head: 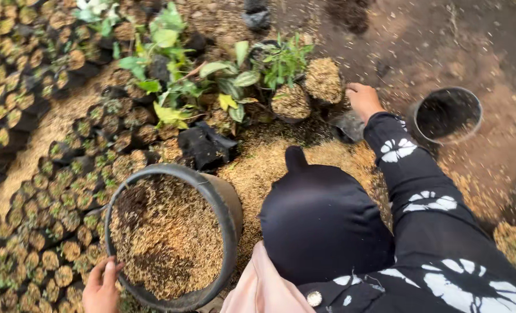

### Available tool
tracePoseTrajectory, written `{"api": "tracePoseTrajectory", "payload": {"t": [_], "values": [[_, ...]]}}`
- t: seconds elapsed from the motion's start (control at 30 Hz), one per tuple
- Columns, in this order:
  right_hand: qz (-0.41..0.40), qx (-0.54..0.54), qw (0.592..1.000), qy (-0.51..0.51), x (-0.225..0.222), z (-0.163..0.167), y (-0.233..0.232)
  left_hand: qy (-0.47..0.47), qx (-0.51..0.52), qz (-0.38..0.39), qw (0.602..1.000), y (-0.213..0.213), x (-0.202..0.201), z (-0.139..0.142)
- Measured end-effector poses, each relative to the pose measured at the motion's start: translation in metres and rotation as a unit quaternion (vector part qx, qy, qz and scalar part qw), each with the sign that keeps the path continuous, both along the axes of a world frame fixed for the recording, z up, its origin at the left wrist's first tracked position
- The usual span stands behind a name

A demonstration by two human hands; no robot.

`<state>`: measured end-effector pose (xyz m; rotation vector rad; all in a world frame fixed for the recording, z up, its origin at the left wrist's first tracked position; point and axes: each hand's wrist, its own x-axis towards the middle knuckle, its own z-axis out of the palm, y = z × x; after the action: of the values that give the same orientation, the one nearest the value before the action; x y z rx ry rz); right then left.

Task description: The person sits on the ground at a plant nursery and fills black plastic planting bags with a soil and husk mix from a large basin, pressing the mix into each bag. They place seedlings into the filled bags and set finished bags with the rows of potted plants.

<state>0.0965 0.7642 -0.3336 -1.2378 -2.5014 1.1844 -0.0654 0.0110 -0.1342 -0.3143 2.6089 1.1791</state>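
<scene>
Soft, even daylight; faint shadows, slight blur.

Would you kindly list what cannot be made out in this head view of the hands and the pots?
- Left hand: wrist cut off by the bottom edge; it touches the big pot's rim.
- Right hand: fingertips hidden behind a black bag; grip unclear.
- Small bucket: inside too dark to read.
- Filled seedling bags: contents too small to tell apart.
</scene>
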Motion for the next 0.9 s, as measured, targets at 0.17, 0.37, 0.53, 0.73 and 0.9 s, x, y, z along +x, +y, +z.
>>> {"api": "tracePoseTrajectory", "payload": {"t": [0.17,0.37,0.53,0.73,0.9], "values": [[0.108,0.003,0.992,-0.058,0.055,0.016,-0.032,-0.005,-0.005,-0.02,1.0,0.003,-0.008,-0.003],[0.042,0.162,0.985,-0.044,0.085,-0.013,-0.073,-0.063,-0.089,-0.04,0.993,0.013,-0.009,0.006],[-0.128,0.0,0.989,0.073,0.075,-0.036,-0.047,-0.072,-0.073,-0.055,0.993,0.006,-0.011,0.005],[-0.109,-0.352,0.927,0.065,0.054,-0.021,-0.04,-0.056,-0.002,-0.04,0.998,0.002,-0.008,-0.001],[-0.057,-0.428,0.902,-0.015,0.029,0.0,-0.069,-0.023,-0.038,-0.043,0.998,0.008,0.0,0.016]]}}
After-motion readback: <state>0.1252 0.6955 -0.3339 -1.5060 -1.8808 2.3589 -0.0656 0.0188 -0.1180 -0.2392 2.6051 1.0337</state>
